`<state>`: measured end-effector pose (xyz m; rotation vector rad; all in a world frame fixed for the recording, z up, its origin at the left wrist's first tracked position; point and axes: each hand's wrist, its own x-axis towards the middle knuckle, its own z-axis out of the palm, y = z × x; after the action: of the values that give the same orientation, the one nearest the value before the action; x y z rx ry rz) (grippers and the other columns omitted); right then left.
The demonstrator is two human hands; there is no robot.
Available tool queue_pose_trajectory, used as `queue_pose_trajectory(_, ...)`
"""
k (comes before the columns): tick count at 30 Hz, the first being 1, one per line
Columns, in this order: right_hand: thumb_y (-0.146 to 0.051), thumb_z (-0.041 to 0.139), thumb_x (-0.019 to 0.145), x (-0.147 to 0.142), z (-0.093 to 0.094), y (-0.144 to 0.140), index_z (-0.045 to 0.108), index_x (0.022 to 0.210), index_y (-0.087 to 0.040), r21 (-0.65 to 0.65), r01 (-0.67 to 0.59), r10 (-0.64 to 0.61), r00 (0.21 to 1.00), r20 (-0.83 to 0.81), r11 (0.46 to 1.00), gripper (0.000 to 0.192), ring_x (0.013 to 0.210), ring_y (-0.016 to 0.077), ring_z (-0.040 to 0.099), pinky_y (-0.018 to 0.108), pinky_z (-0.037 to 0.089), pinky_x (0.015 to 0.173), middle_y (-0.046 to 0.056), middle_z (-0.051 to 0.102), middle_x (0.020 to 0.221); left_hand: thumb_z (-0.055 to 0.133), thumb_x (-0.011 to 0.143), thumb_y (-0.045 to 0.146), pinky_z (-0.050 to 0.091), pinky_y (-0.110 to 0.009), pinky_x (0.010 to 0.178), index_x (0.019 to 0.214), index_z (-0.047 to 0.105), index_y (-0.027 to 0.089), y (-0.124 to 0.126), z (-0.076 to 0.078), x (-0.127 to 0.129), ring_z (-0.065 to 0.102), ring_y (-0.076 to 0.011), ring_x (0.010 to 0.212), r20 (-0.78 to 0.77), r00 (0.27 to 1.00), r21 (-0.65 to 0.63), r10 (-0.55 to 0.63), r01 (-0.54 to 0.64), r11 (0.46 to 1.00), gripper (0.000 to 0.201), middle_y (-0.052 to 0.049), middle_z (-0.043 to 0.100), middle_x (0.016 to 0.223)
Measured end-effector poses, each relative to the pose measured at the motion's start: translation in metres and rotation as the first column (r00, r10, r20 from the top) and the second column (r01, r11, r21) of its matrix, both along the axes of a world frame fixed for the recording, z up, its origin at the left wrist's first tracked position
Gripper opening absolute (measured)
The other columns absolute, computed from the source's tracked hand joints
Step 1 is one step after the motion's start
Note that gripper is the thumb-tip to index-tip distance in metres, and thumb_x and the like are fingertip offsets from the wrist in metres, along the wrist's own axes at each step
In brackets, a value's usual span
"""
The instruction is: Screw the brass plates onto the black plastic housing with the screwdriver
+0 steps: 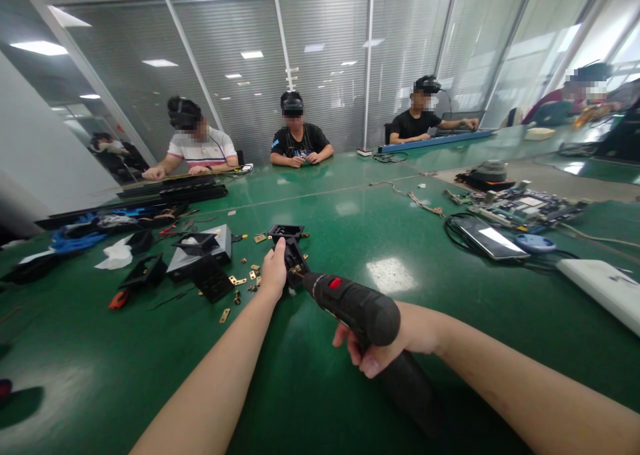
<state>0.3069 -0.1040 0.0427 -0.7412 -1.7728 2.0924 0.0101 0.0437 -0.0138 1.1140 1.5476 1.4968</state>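
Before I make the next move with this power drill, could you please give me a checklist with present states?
1. Left hand holding the black part: ok.
2. Right hand gripping the power drill: ok.
3. Drill bit directed at the black part: ok.
4. Drill bit fully seated: cannot tell, too small to see.
5. Loose brass-coloured pieces away from the left hand: not ok, scattered beside it.

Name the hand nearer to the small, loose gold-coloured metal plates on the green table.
Left. The left hand holds a black plastic housing just right of the plates; the right hand, gripping a black power drill, is farther right.
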Motion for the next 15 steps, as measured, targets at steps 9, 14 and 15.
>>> queue_pose_trajectory(9, -0.040, 0.127, 0.056, 0.0010, -0.0086, 0.0053, 0.088, 0.122, -0.017, -0.027, -0.019, 0.019, 1.000, 0.011, 0.999, 0.080, 0.087, 0.0186, 0.078, 0.030, 0.065, 0.080, 0.001, 0.083, 0.096, 0.071, 0.064, 0.122, 0.060, -0.046, 0.089, 0.095, 0.079, 0.023, 0.0007, -0.0006, -0.0009, 0.077, -0.0357, 0.099, 0.025, 0.999, -0.015, -0.025, 0.025, 1.000, 0.104, -0.014, 0.085, 0.101)
queue_pose_trajectory(14, -0.040, 0.127, 0.057, 0.0011, -0.0062, 0.0031, 0.086, 0.126, -0.017, -0.007, -0.018, 0.018, 1.000, 0.005, 1.000, 0.083, 0.088, 0.0189, 0.078, 0.031, 0.065, 0.080, 0.001, 0.084, 0.096, 0.064, 0.067, 0.124, 0.058, -0.046, 0.088, 0.093, 0.078, 0.023, 0.0029, -0.0027, -0.0028, 0.076, -0.0357, 0.097, -0.043, 0.999, -0.029, -0.012, 0.011, 1.000, 0.105, -0.013, 0.083, 0.096)
queue_pose_trajectory(15, -0.039, 0.127, 0.056, 0.0009, -0.0046, 0.0022, 0.087, 0.125, -0.017, 0.001, -0.011, 0.011, 1.000, 0.010, 1.000, 0.083, 0.087, 0.0187, 0.078, 0.031, 0.065, 0.081, 0.001, 0.084, 0.095, 0.063, 0.067, 0.124, 0.058, -0.046, 0.089, 0.093, 0.078, 0.023, 0.0034, -0.0031, -0.0029, 0.076, -0.0359, 0.097, -0.050, 0.999, -0.022, -0.012, 0.011, 1.000, 0.105, -0.013, 0.083, 0.097)
